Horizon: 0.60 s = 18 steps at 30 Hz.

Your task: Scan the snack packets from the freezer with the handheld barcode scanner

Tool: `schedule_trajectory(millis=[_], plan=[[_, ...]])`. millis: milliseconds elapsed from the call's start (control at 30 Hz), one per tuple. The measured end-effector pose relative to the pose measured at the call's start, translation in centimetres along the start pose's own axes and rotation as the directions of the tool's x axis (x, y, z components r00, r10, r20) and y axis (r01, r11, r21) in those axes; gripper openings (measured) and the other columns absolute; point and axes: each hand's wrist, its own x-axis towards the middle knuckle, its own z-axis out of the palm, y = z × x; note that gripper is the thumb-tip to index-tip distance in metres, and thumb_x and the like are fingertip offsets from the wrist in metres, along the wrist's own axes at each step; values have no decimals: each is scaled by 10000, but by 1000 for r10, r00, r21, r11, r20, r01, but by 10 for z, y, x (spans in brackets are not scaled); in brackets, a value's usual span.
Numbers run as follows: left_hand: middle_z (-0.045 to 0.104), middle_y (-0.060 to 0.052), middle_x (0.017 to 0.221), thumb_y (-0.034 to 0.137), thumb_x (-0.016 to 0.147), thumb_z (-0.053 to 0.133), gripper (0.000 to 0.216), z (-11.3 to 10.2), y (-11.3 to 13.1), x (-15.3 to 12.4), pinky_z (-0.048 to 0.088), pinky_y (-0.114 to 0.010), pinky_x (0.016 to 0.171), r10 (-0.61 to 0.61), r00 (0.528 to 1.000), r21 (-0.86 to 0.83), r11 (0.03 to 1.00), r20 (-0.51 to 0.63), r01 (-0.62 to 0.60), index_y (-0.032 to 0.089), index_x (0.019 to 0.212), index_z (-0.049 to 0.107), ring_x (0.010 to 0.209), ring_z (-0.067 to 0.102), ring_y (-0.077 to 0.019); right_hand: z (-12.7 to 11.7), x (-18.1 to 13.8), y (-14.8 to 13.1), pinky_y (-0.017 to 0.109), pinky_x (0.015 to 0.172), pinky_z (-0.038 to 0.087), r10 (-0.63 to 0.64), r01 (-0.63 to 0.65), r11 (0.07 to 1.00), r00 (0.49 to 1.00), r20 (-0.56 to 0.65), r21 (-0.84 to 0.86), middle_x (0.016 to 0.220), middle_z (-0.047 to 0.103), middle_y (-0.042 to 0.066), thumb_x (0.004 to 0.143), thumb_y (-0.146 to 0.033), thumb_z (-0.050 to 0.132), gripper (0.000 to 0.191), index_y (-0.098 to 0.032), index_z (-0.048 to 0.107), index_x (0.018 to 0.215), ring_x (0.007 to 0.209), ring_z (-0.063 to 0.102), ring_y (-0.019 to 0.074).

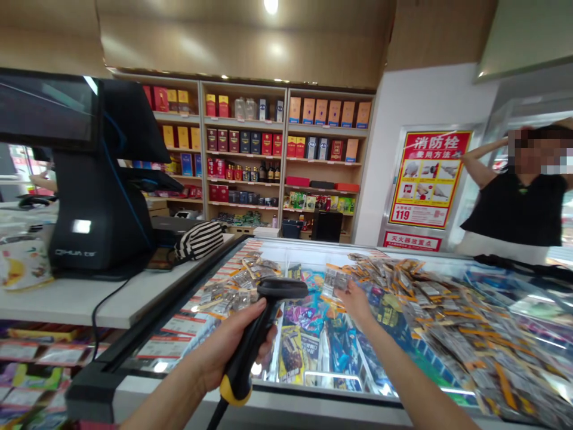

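Right now, centre of the frame: right hand (pixel 356 301) out over the freezer lid (pixel 286 397), fingertips pinched shut on a small flat packet (pixel 335 279) by its lower edge, held above the glass. Lower centre, left hand (pixel 228 346) closed in a full fist round the handle of the barcode scanner (pixel 274 298), head tipped toward that packet. Likely featherlight and floppy, glossy film, slippery, so best taken by an edge seam rather than crushed across the middle. Scanner by contrast rigid and chunky, secure in a fist. Heaps of similar packets (pixel 447 310) across the right of the frame, a smaller heap (pixel 233 286) centre left.
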Motion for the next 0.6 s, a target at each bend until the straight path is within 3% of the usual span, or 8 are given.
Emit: schedule_trajectory(millis=[167,300,600], plan=[[505,-5,572,426,715,453,320,0,2,-5,298,-189,410,36,999,21,999,-33,-35,133,825,519,428,430,-76,28,5,-8,278,658,430,-7,12,996,998,65,-87,836,632,47,640,-245,463,255,-165,524,874,722,574,179],[516,-9,583,410,703,482,313,-1,6,-7,312,-199,428,72,993,53,996,-97,-67,130,840,513,435,441,-79,35,5,-13,270,652,426,-11,28,988,993,117,-150,835,631,48,653,-251,454,237,-169,523,864,725,572,178],[510,-7,590,404,713,471,296,7,11,-6,310,-188,408,85,995,81,993,-42,-82,134,821,526,439,434,-72,42,10,-4,273,639,414,20,15,972,989,144,-234,827,633,36,649,-239,446,319,-173,516,953,721,566,179]])
